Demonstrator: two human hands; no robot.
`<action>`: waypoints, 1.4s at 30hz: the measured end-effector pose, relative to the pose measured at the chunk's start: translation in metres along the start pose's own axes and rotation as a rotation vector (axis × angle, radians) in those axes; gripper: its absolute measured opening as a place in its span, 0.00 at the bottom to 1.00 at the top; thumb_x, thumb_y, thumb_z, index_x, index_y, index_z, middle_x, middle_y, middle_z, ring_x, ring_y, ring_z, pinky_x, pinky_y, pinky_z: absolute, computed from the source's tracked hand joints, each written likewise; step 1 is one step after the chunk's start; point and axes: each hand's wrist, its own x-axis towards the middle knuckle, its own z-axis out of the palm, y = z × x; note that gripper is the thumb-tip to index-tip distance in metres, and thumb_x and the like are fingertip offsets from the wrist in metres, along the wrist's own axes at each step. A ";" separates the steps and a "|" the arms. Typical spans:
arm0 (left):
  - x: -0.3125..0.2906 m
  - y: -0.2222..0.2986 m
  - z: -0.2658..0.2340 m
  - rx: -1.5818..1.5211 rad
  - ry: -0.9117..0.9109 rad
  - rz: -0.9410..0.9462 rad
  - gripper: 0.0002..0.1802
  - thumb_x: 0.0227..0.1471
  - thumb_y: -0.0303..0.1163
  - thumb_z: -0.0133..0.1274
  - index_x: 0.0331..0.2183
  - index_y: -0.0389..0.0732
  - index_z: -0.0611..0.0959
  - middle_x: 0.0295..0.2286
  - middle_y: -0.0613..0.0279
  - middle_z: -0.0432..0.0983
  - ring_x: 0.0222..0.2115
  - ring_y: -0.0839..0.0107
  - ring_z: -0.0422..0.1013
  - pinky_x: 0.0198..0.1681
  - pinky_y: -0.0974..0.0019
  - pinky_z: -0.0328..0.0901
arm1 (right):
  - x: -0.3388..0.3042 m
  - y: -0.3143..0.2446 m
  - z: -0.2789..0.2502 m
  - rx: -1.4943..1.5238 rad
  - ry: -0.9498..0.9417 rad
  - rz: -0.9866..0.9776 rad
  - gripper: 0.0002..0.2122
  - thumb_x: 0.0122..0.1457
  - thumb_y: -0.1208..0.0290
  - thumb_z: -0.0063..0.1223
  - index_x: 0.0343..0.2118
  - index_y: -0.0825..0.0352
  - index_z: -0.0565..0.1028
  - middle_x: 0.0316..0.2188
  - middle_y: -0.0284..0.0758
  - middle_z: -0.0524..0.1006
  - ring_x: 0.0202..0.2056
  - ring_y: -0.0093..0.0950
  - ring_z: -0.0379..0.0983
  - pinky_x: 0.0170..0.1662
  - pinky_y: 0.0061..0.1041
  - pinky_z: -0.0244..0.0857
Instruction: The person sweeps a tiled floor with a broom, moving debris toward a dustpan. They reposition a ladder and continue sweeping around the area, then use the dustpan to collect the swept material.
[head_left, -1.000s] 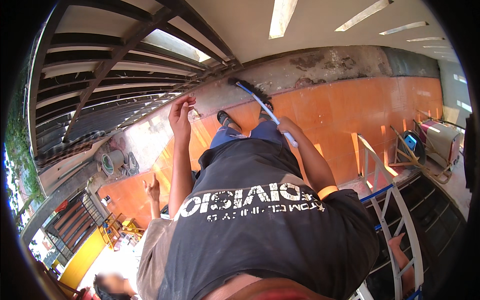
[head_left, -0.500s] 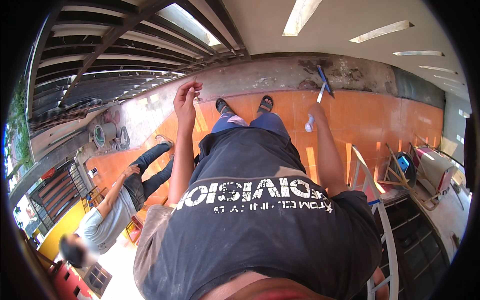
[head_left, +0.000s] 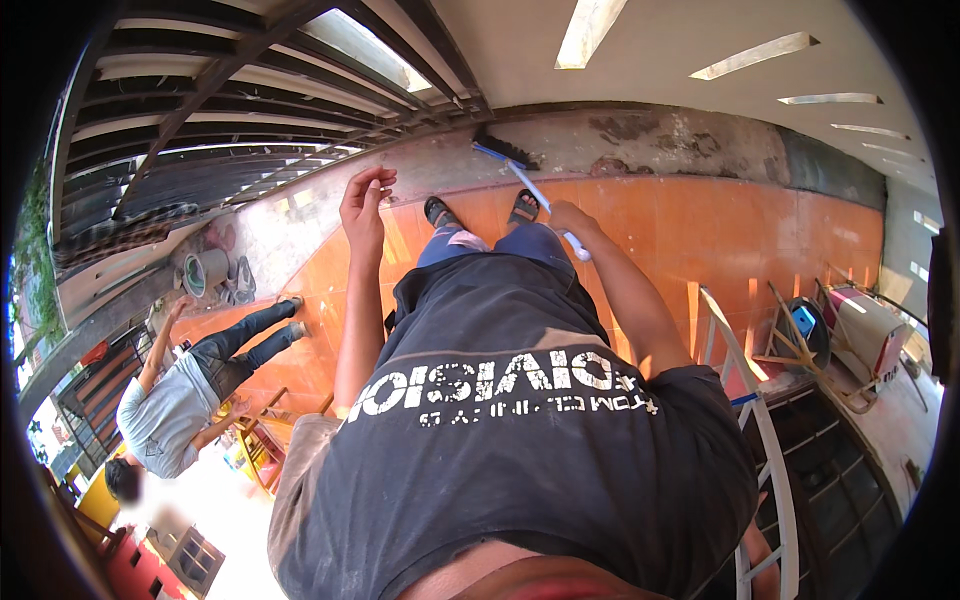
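My right hand (head_left: 572, 220) is closed around the pale handle of a brush (head_left: 529, 184). The brush has a blue back and dark bristles, and its head lies against the stained grey concrete strip (head_left: 580, 145) just beyond my feet. The handle's rounded end sticks out below my fist. On the other side, my left hand (head_left: 364, 205) is raised with nothing in it, its fingers loosely curved and apart from the thumb.
Orange tiles (head_left: 720, 235) reach up to the concrete strip. Another person (head_left: 170, 410) stands at the left near a wooden chair (head_left: 262, 440). A metal ladder (head_left: 770, 460) is close to my right side. Wooden furniture and a dark bucket (head_left: 812, 335) stand farther right.
My right hand has swung the brush left along the concrete strip, from the right of my feet to in front of them. The other person has turned and moved an arm outward.
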 end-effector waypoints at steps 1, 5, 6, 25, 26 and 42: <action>0.000 -0.002 0.000 0.007 -0.006 -0.002 0.11 0.62 0.26 0.44 0.44 0.35 0.76 0.40 0.55 0.78 0.41 0.70 0.74 0.43 0.69 0.67 | -0.017 0.021 -0.006 0.128 0.001 0.068 0.21 0.45 0.76 0.52 0.46 0.73 0.75 0.26 0.50 0.78 0.26 0.39 0.78 0.29 0.35 0.71; -0.005 -0.006 -0.007 0.005 0.024 -0.027 0.12 0.62 0.26 0.44 0.45 0.35 0.76 0.40 0.56 0.78 0.41 0.70 0.74 0.44 0.69 0.67 | -0.104 0.106 -0.035 0.509 0.098 0.185 0.25 0.48 0.75 0.51 0.54 0.71 0.70 0.18 0.36 0.73 0.17 0.26 0.70 0.19 0.28 0.65; -0.007 -0.006 -0.010 0.006 0.032 -0.032 0.12 0.62 0.26 0.44 0.45 0.35 0.76 0.40 0.56 0.78 0.41 0.70 0.74 0.44 0.69 0.67 | -0.121 0.120 -0.040 0.583 0.126 0.248 0.24 0.49 0.75 0.52 0.52 0.70 0.71 0.17 0.33 0.72 0.16 0.24 0.69 0.18 0.26 0.64; 0.005 0.004 0.008 0.099 -0.053 -0.068 0.12 0.62 0.27 0.43 0.45 0.34 0.76 0.41 0.55 0.78 0.42 0.70 0.73 0.45 0.69 0.67 | -0.079 0.032 0.068 2.119 -0.124 0.226 0.03 0.54 0.79 0.50 0.31 0.66 0.68 0.14 0.28 0.67 0.12 0.17 0.62 0.14 0.20 0.60; 0.006 0.004 0.009 0.098 -0.066 -0.058 0.12 0.62 0.27 0.43 0.45 0.35 0.76 0.41 0.55 0.78 0.42 0.70 0.74 0.45 0.69 0.67 | -0.087 0.028 0.062 2.027 -0.164 0.174 0.04 0.55 0.78 0.50 0.33 0.66 0.69 0.15 0.27 0.67 0.12 0.16 0.62 0.14 0.19 0.59; 0.027 -0.017 0.017 0.194 -0.327 -0.117 0.16 0.64 0.32 0.43 0.50 0.37 0.73 0.44 0.56 0.76 0.45 0.69 0.72 0.47 0.67 0.67 | -0.039 0.066 0.043 1.500 0.834 0.522 0.09 0.48 0.79 0.47 0.33 0.77 0.73 0.15 0.39 0.71 0.15 0.31 0.70 0.16 0.31 0.59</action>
